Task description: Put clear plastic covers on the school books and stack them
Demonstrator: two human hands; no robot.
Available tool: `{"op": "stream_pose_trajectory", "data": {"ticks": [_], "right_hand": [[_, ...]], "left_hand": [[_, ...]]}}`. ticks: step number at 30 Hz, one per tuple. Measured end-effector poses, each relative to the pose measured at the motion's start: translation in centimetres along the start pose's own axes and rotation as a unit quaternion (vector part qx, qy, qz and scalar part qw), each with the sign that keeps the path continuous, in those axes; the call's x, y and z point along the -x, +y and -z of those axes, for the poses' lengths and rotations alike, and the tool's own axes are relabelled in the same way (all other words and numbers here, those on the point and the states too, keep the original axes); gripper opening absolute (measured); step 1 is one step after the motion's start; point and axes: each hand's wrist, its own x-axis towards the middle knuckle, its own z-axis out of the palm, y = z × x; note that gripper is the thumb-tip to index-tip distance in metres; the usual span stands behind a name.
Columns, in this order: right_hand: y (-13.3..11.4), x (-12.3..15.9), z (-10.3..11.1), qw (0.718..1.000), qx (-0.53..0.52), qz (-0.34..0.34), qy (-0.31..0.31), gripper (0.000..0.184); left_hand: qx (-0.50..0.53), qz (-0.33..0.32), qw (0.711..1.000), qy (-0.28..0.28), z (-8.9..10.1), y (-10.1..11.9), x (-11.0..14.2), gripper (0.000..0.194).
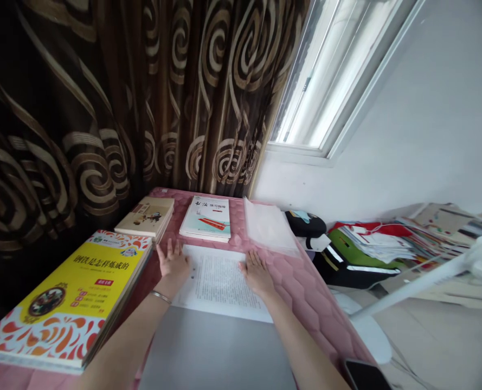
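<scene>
A printed sheet of paper (pixel 224 281) lies flat in front of me, with two dark spots near its left edge. Its near edge meets a plain grey sheet or folder (pixel 216 346) between my forearms. My left hand (pixel 174 264), a bracelet at its wrist, rests on the paper's left side with fingers spread. On the right side, my right hand (pixel 257 271) lies flat with its fingers stretched out. Neither hand grips anything. Beyond the paper sits a stack of white-covered books (pixel 206 216), and right of it a translucent plastic sleeve (pixel 269 225).
Yellow books (pixel 74 298) are piled on the left, with tan books (pixel 147 216) behind them. A phone (pixel 366 375) lies at the pink quilted cover's (pixel 306 298) near right edge. Beyond are a green-and-black bag (pixel 354 254), papers and a white stand (pixel 371 333). Curtains (pixel 208 97) hang behind.
</scene>
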Motion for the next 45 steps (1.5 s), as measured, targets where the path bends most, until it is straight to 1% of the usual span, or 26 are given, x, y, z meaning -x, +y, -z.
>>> {"op": "stream_pose_trajectory", "data": {"ticks": [2,3,5,6,7,8,10,12,14,16,18,20,21,23,25,29,31,33,35,37,38,40,41,42,44,45], "right_hand": [[-0.1,0.1,0.1,1.0,0.002,0.002,0.002,0.065],[-0.2,0.2,0.1,1.0,0.004,0.003,0.003,0.065],[-0.3,0.3,0.1,1.0,0.007,0.005,0.007,0.065],[-0.3,0.3,0.1,1.0,0.009,0.005,0.009,0.065],[-0.2,0.3,0.1,1.0,0.01,0.005,0.01,0.065],[-0.2,0.3,0.1,1.0,0.011,0.005,0.01,0.065],[0.0,0.2,0.1,1.0,0.014,0.006,0.008,0.065],[0.0,0.1,0.2,1.0,0.017,0.003,0.004,0.065],[-0.5,0.1,0.2,1.0,0.023,-0.002,0.012,0.064],[-2.0,0.3,0.1,0.999,0.009,0.019,0.028,0.063],[-4.1,0.6,-0.2,0.995,-0.037,0.082,0.032,0.062],[-6.2,0.8,-0.6,0.985,-0.093,0.142,0.022,0.062],[-7.0,0.9,-0.8,0.981,-0.11,0.156,0.017,0.063],[-7.6,1.0,-0.9,0.981,-0.116,0.154,0.012,0.064],[-6.9,0.9,-0.8,0.988,-0.092,0.127,0.004,0.066],[-3.0,0.6,-0.2,0.999,-0.019,0.039,0.003,0.069],[-1.2,0.6,0.0,1.0,0.0,0.004,0.002,0.069],[-0.1,0.6,0.1,1.0,0.003,-0.012,-0.003,0.069],[0.3,0.7,0.1,1.0,0.003,-0.017,-0.001,0.069],[0.1,0.8,0.2,1.0,0.004,-0.021,0.0,0.069],[0.0,0.8,0.2,1.0,0.005,-0.025,-0.001,0.07],[-0.3,0.8,0.2,1.0,0.011,-0.027,-0.005,0.07],[-0.3,0.9,0.3,0.999,0.018,-0.025,-0.007,0.069],[-0.4,0.9,0.4,0.999,0.026,-0.024,-0.01,0.069],[-0.6,0.9,0.6,0.999,0.041,-0.03,-0.013,0.068],[-0.9,1.0,0.8,0.998,0.047,-0.037,-0.011,0.067]], "left_hand": [[-0.001,-0.014,1.0,-0.003,0.3,2.4,0.8,0.057],[0.006,-0.041,0.999,-0.004,0.3,3.9,1.2,0.057],[0.076,-0.165,0.983,-0.024,0.0,6.5,1.9,0.059],[0.103,-0.199,0.974,-0.034,-0.3,7.5,2.0,0.06],[0.125,-0.221,0.966,-0.046,-0.6,8.1,2.1,0.061],[0.138,-0.228,0.962,-0.054,-1.0,8.4,2.0,0.063],[0.145,-0.217,0.963,-0.06,-1.6,8.3,1.6,0.066],[0.143,-0.21,0.966,-0.056,-2.0,7.6,1.1,0.069],[0.141,-0.209,0.966,-0.052,-2.2,6.9,0.9,0.07],[0.142,-0.21,0.966,-0.048,-2.1,6.7,0.9,0.069],[0.136,-0.214,0.966,-0.051,-2.0,6.6,1.1,0.067],[0.119,-0.223,0.965,-0.065,-1.9,6.6,1.2,0.066],[0.11,-0.228,0.965,-0.069,-1.9,6.6,1.3,0.066],[0.103,-0.232,0.965,-0.067,-2.0,6.7,1.3,0.065],[0.113,-0.226,0.966,-0.051,-2.1,6.8,1.2,0.064],[0.127,-0.202,0.971,-0.032,-2.2,6.4,0.8,0.07],[0.118,-0.169,0.978,-0.026,-2.1,5.3,0.5,0.073],[0.101,-0.128,0.987,-0.019,-2.0,3.5,0.1,0.072],[0.082,-0.09,0.992,-0.012,-1.7,1.5,-0.1,0.07],[0.06,-0.054,0.997,-0.003,-1.3,-0.1,0.1,0.066],[0.045,-0.035,0.998,0.002,-1.1,-0.5,0.5,0.064],[0.017,-0.013,1.0,0.008,-0.8,-0.6,1.9,0.059],[0.008,-0.015,1.0,0.009,-0.7,-0.3,3.0,0.057],[0.007,-0.034,0.999,0.002,-0.7,0.2,4.2,0.055],[0.04,-0.12,0.992,0.0,-0.9,1.5,6.6,0.054],[0.067,-0.154,0.986,-0.011,-1.1,2.1,7.7,0.053]]}}
